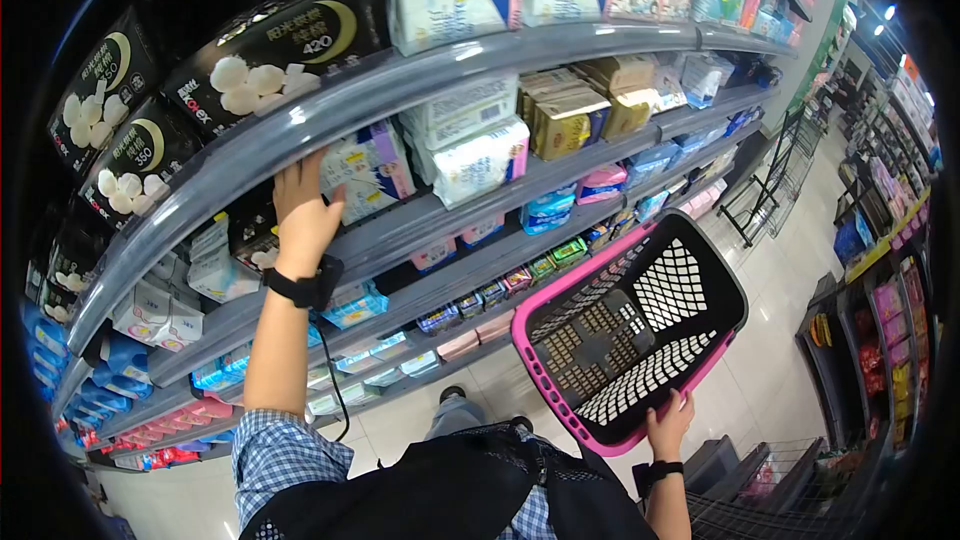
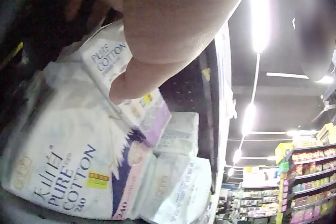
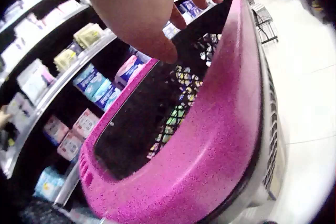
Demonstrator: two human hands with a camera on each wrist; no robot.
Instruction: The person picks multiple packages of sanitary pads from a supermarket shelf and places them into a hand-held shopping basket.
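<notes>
My left hand [image 1: 305, 212] reaches between two shelves at the upper left. A white pack of sanitary pads [image 2: 107, 58] marked PURE COTTON, with a lilac end, lies tilted in its grasp. The thumb presses the pack's front, and the other fingers are partly hidden behind its top edge. Below it, a larger white pack marked 240 [image 2: 65, 161] stands on the shelf. At the lower right, my right hand [image 1: 672, 427] touches the rim of a black shopping basket [image 1: 560, 315] with a pink rim. Its fingers hang loosely apart over the opening in the right wrist view.
Grey shelf edges [image 1: 440, 65] curve above and below the left hand. Black packs marked 420 [image 1: 290, 50] fill the upper shelf, and gold packs [image 1: 565, 115] stand farther right. A wire rack [image 1: 780, 175] stands in the tiled aisle beyond the basket.
</notes>
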